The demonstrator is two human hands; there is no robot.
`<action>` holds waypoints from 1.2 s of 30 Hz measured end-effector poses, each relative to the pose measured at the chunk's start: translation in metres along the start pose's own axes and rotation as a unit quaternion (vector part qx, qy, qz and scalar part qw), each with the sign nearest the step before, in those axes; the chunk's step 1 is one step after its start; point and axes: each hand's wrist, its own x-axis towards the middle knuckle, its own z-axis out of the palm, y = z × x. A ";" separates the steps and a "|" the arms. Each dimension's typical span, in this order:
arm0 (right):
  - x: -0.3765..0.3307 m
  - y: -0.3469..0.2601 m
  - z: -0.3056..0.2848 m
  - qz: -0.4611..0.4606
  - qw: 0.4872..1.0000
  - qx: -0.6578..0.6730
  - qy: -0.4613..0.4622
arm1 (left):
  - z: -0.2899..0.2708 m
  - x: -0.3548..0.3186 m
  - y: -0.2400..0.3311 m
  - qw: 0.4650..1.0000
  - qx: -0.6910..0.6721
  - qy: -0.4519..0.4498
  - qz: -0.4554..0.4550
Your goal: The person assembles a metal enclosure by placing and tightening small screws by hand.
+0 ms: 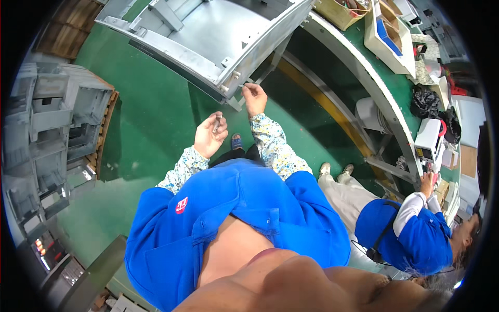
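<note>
Your left hand (210, 136) holds a small, seemingly metallic piece (217, 124) in curled fingers, which partly hide its shape. Your right hand (255, 99) has its fingertips drawn narrow beside the near corner of the grey metal housing (260, 47); I cannot tell whether they grip anything. The top rim cuts off that housing. Green floor (156, 99) lies open leftward to stacked grey housings (52, 114) (on wooden pallets (105, 127)); a bench's pale edge (358, 52) curves along your right.

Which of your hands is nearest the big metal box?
My right hand, by the metal box corner; my left hand is farther off, holding a small object.
</note>
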 end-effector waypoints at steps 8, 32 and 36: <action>-0.001 -0.016 0.000 -0.018 0.993 -0.114 -0.038 | 0.026 0.022 -0.010 0.992 -0.124 0.019 -0.018; 0.006 -0.025 -0.003 0.142 0.975 -0.128 -0.109 | 0.003 0.016 0.035 0.973 -0.200 -0.035 -0.109; -0.021 -0.051 -0.017 -0.047 0.963 -0.263 -0.013 | 0.009 0.014 0.031 0.966 -0.231 -0.078 -0.086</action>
